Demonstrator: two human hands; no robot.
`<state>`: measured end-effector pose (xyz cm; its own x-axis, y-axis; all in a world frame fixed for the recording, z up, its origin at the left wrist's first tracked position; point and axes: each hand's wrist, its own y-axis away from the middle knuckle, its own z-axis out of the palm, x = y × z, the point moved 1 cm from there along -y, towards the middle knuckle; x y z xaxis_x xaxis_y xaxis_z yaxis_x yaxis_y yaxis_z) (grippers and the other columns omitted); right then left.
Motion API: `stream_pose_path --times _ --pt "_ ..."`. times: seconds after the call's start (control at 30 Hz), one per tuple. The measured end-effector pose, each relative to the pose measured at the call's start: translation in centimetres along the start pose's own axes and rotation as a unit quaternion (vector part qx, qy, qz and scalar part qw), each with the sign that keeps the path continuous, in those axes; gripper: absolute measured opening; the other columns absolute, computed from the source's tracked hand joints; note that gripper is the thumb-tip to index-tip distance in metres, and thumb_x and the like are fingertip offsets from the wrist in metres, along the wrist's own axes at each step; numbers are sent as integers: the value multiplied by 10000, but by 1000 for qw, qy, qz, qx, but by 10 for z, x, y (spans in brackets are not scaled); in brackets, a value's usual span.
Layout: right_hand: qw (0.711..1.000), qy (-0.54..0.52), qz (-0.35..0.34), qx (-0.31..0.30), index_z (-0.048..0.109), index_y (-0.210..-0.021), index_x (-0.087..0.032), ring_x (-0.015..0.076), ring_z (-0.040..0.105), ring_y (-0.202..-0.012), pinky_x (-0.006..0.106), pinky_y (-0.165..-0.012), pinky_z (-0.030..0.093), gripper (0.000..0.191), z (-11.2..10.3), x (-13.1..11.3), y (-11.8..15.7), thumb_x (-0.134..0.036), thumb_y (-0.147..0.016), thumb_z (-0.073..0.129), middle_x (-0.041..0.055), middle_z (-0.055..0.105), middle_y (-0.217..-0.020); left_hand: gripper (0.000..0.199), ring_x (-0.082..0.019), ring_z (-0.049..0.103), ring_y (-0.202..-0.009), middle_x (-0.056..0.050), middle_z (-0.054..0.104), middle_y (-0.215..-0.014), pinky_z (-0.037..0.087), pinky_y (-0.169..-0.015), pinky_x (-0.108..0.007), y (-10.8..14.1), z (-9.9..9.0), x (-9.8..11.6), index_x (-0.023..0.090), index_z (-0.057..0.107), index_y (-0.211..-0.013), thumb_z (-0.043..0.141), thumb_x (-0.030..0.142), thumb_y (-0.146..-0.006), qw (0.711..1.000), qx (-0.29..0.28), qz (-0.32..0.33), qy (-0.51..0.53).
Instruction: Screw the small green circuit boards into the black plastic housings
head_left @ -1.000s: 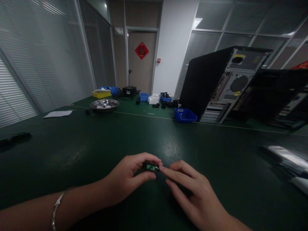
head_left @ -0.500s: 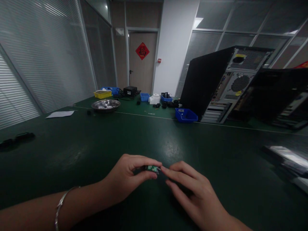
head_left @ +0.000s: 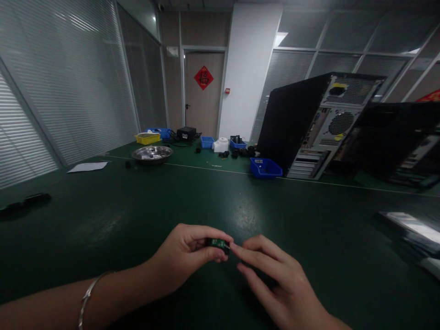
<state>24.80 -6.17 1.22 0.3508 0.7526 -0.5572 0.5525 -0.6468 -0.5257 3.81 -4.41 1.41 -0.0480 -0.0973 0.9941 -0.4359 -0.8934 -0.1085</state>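
A: What is filling most of the space?
B: A green table is stretching from near to far, and a black computer tower is standing at its far right.
A: And the smaller things?
B: A steel bowl is resting at the far left, while a blue bin is sitting just beside the tower, on its left.
A: How are the hands looking?
B: The left hand is pinching a small green circuit board between thumb and fingers. The right hand is keeping its thumb and index finger narrowly apart, its index fingertip meeting the board's right end.
A: Where is that board?
B: It is showing at the near middle, partly hidden by the left fingers.
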Motion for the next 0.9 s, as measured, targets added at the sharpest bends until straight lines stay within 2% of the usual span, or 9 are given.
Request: stream_pose_path --times 0.1,0.27,0.37,0.47,0.53,0.63,0.7,0.77,0.9 --pt "1000 -8 7 -6 598 -1278 -266 182 645 -866 270 -710 543 414 0 0 0 -75 -918 526 72 613 -1016 280 -152 691 -844 -37 760 -978 528 -811 -289 -1 0 -2 190 678 -1055 713 97 -794 999 -3 -1 54" --pt "998 -48 32 28 547 -1300 -281 183 638 -899 275 -756 538 419 -2 -1 2 -91 -928 517 62 617 -1041 175 -165 625 -984 -33 658 -1029 476 -882 -302 -4 -1 -6 175 631 -915 704 71 -795 995 -12 26 96" --pt "998 -63 28 15 565 -1266 -277 183 641 -881 279 -753 536 403 -2 -4 -1 -81 -916 522 52 626 -1004 174 -144 584 -934 -21 559 -1026 465 -856 -280 -4 -1 -7 164 681 -928 704 68 -785 995 -44 54 75" --pt "997 -75 16 3 597 -1219 -266 181 646 -864 277 -739 535 388 -3 -8 -3 -62 -897 530 51 634 -978 269 -135 594 -920 -17 556 -1007 466 -845 -272 -3 1 -8 182 652 -1047 695 78 -803 992 -68 23 103" --pt "996 -84 15 4 601 -1214 -255 182 646 -865 280 -740 534 383 -3 -9 -4 -56 -897 524 59 640 -982 373 -129 627 -870 -10 572 -1016 489 -790 -266 -3 2 -8 205 583 -1114 722 89 -788 988 -57 -1 141" --pt "996 -90 22 -17 599 -1225 -245 182 643 -862 284 -742 533 373 -2 -8 -3 -65 -909 521 65 645 -984 313 -108 659 -695 -27 603 -1031 502 -650 -247 -4 1 -7 175 556 -1024 749 142 -780 988 -31 -31 145" --pt "996 -88 21 -21 596 -1237 -244 183 644 -865 285 -746 535 378 -2 -7 -1 -67 -911 524 67 645 -987 239 -98 657 -631 -56 618 -1068 498 -614 -246 -5 0 -6 141 576 -941 752 181 -784 989 -25 -50 134" --pt "996 -83 16 -18 591 -1252 -244 188 645 -886 288 -760 538 392 -1 -5 -1 -66 -910 521 70 642 -999 225 -102 655 -665 -76 619 -1118 505 -652 -258 -5 -1 -5 125 613 -924 764 200 -775 989 -21 -57 133" --pt "997 -70 9 -13 585 -1279 -246 193 646 -878 295 -750 546 412 0 -4 -1 -73 -911 517 75 635 -998 302 -166 634 -928 -84 602 -1169 492 -855 -316 -3 0 -4 153 664 -1055 764 231 -781 989 -39 -34 141"
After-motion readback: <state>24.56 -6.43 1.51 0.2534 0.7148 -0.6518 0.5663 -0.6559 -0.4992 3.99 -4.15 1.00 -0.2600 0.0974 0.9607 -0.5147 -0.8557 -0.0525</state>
